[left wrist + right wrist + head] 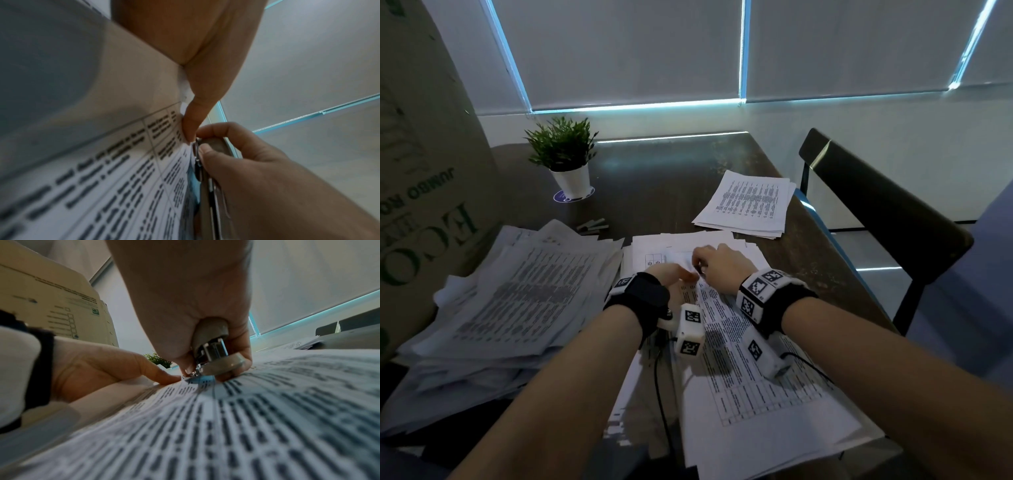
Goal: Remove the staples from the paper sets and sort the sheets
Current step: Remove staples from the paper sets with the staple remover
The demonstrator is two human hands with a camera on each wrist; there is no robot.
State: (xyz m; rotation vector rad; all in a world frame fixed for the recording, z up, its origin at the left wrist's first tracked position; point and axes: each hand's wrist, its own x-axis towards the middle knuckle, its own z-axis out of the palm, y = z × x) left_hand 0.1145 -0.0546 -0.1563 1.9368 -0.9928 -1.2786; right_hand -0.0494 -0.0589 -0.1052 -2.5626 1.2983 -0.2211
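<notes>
Right wrist view puts me right on the job: the paper set (267, 410) lies flat on the table in front of me, and its stapled corner sits under the metal teeth of the staple remover (213, 352). My right hand (185, 296) is curled round that tool, thumb and fingers squeezing its two grey pads, I judge so the teeth bite under the staple; the staple itself is too small to make out. My left hand (98, 368) lies just beside the corner with fingers fairly straight, one fingertip pressing the sheet down, which should keep the paper from lifting or tearing as the tool pulls. In the head view both hands meet at the far end of the set, over a spread of other sheets. To the left is a loose, untidy heap of papers (517, 294), and at the far right a neater pile (746, 202), apparently for sorted pages. Beyond stand a potted plant (565, 154) and a cardboard box (417, 171)
</notes>
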